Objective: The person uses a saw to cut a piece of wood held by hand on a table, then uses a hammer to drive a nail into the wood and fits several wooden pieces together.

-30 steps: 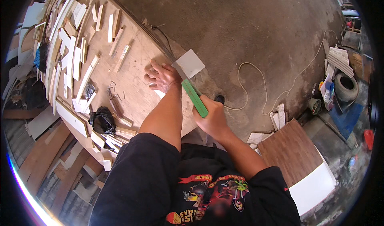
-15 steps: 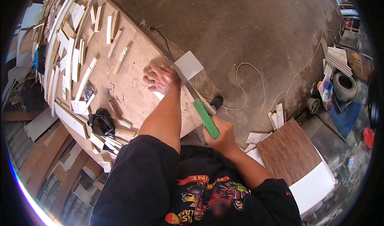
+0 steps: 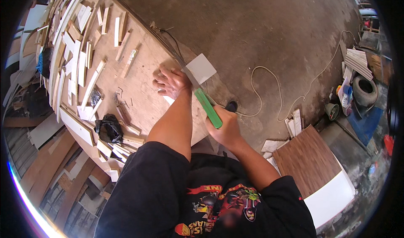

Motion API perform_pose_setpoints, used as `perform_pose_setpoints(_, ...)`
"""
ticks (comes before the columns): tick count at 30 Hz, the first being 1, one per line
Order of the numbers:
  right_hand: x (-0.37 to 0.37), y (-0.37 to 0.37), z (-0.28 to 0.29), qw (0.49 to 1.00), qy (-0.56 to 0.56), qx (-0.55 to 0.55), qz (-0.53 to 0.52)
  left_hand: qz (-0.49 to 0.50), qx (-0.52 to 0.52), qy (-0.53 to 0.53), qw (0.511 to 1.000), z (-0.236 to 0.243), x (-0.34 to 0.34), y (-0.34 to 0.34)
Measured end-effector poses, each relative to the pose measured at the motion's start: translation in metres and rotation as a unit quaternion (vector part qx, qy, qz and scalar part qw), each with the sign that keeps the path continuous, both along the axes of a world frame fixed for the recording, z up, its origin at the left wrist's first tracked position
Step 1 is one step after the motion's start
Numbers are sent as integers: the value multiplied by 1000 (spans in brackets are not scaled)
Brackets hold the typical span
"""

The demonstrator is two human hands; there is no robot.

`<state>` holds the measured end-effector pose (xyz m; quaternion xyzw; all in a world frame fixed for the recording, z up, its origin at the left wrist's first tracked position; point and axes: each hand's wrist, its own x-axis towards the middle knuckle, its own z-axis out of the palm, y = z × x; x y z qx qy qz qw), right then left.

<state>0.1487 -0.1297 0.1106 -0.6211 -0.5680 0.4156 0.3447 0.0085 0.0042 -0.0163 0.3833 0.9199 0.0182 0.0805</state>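
Observation:
My left hand [image 3: 171, 83] presses down with spread, bent fingers on a white board [image 3: 168, 99] near the edge of a plywood work surface [image 3: 143, 65]. Most of that board is hidden under it. A white square end [image 3: 201, 68] sticks out past the edge, to the right of my fingers. My right hand [image 3: 225, 124] is closed round the green handle [image 3: 206, 105] of a hand saw, whose grey blade [image 3: 189, 74] runs up beside my left hand, along the square.
Wood offcuts [image 3: 78, 65] and a black plastic bag [image 3: 108, 128] lie on the work surface. The concrete floor [image 3: 261, 31] holds a looping cord [image 3: 277, 94]. At right are an old tyre [image 3: 364, 90] and a wood-look panel [image 3: 305, 162] on a white sheet.
The saw and my right hand slid back toward the lower right, then moved forward again to near where they were a second ago. My left hand stays in place.

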Motion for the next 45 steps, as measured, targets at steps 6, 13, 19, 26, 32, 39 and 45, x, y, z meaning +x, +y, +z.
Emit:
perform_pose_setpoints(6,10,-35,14,1000,5,5,-5,0,41,69,997,-17,-13,-6)
perform_pose_setpoints(13,2,-25,14,1000,2,5,-19,5,24,9,1000,-6,-13,-4)
perform_pose_setpoints(19,-7,7,2,1000,-2,-1,-11,5,28,30,999,-12,-7,-6)
perform_pose_setpoints(26,7,-31,16,1000,-6,20,-8,1,23,42,999,-13,-10,-8)
perform_pose_setpoints(32,-3,-4,-4,1000,-2,14,-9,-4,25,50,998,-17,-9,-6)
perform_pose_setpoints(39,-4,5,-13,999,-4,35,-21,-2,-4,6,1000,1,1,-3)
perform_pose_setpoints(45,5,-39,13,1000,13,16,-17,-12,24,57,998,-15,-13,-5)
